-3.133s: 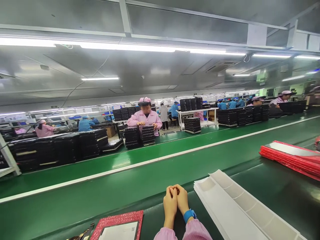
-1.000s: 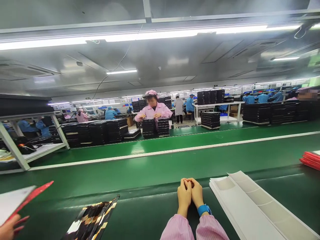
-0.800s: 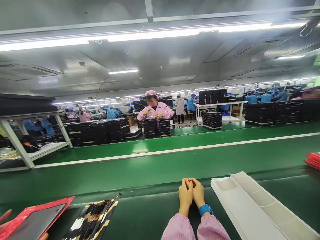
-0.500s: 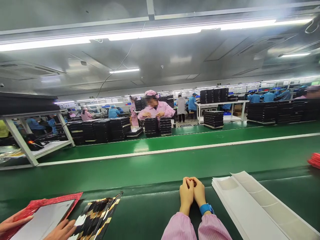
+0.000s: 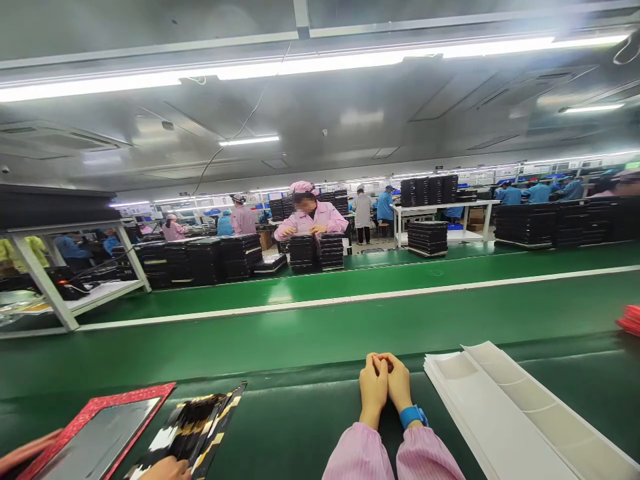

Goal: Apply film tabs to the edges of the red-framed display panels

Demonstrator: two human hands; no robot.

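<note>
My left hand [image 5: 373, 390] and my right hand [image 5: 400, 387] rest clasped together on the dark green bench [image 5: 300, 427], fingers interlocked, with nothing in them. A blue band [image 5: 413, 416] sits on my right wrist; both sleeves are pink. Just right of my hands lies a stack of white folded card inserts [image 5: 500, 407]. To the left lies a fanned stack of black-and-gold cards [image 5: 195, 427], and beyond it a red-framed flat box [image 5: 95, 433].
A co-worker's hand [image 5: 165, 470] and sleeve [image 5: 25, 453] show at the lower left. Green conveyor belts [image 5: 320, 333] run across ahead. A person in pink [image 5: 311, 217] works opposite among black tray stacks [image 5: 200, 260]. Red items [image 5: 631, 319] lie at the right edge.
My clasped hands have stayed put while my view swung left. A co-worker brought the red-framed box down onto the bench at lower left and drew the hands back.
</note>
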